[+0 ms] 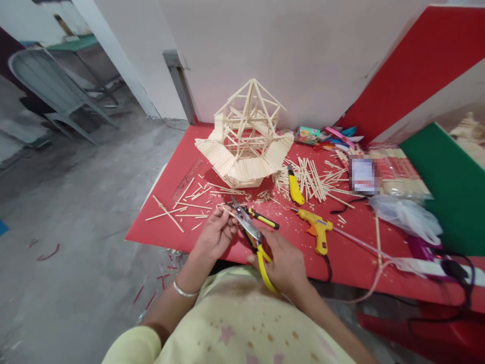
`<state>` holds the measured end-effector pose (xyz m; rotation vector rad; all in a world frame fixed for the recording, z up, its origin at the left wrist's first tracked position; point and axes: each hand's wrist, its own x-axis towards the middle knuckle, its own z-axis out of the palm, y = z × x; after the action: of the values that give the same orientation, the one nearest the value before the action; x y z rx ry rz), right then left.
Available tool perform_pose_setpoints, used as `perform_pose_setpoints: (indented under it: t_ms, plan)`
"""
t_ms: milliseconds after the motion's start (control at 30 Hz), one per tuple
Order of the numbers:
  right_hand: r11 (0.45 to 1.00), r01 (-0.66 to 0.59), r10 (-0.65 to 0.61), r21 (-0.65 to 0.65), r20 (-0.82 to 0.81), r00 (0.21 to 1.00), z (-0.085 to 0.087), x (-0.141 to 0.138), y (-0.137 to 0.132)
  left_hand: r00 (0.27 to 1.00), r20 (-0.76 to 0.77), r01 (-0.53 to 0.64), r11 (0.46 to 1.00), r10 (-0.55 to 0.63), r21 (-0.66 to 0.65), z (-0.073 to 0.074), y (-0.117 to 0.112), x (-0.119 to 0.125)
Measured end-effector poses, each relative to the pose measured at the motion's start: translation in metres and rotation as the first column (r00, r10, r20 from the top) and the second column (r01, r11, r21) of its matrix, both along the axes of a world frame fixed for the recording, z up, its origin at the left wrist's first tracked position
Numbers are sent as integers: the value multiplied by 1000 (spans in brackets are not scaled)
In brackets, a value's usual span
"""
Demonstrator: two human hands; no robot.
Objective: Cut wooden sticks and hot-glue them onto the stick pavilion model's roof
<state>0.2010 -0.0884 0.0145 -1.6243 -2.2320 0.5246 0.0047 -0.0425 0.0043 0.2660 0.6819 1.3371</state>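
My right hand [285,265] is closed round the yellow handles of a pair of scissors [250,230], whose metal blades point up and left. My left hand [215,233] pinches a thin wooden stick [226,210] at the blade tips. Both hands hover over the near edge of a red board [212,237]. Behind them stands a stick-built model house [246,139] with an open frame roof.
Loose sticks [314,179] lie scattered on the board. A yellow utility knife [294,188], a yellow glue gun [317,228], a small yellow-handled tool [263,218], a ruler [187,179] and plastic bags [407,215] lie around. A grey chair [53,88] stands on the floor at left.
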Motion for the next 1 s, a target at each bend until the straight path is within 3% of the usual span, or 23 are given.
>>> perform_pose_setpoints:
  t_ms: [167,367,1000]
  plan:
    - [992,14,-27,126,107,994,-9,-2,-1,997,73,-32,995,39,-90,1,-1,4]
    - [972,55,-84,230,114,990,-8,-4,-2,997,58,-32,982,43,-184,4,-1,12]
    - [964,84,-127,252,160,979,-14,-7,5,995,-24,-96,969,93,-229,5,0,19]
